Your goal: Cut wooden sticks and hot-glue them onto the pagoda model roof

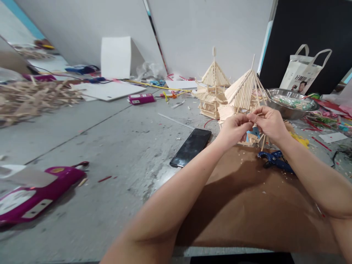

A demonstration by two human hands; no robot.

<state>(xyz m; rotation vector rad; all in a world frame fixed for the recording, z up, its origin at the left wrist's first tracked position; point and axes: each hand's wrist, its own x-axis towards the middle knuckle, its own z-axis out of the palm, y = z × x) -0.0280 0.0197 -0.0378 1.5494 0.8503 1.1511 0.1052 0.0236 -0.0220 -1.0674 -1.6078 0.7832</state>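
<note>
My left hand [235, 127] and my right hand [268, 123] meet in front of a model tower [243, 91] built of pale wooden sticks with a pointed roof. The fingertips of both hands are pinched together, almost touching. Whatever lies between them is too small to make out. Both hands cover the tower's lower part, where a bit of blue shows. Just behind and to the left stands a second stick tower [213, 86] with tiered roofs. Below my right hand, a blue plier-like tool [275, 160] lies on brown board [247, 205].
A black phone [191, 146] lies left of my hands. Purple power strips [141, 99] sit farther left, one close to me. A heap of wooden sticks [41, 97] is at far left. A metal bowl [294, 102] and a white bag [301, 73] stand at right.
</note>
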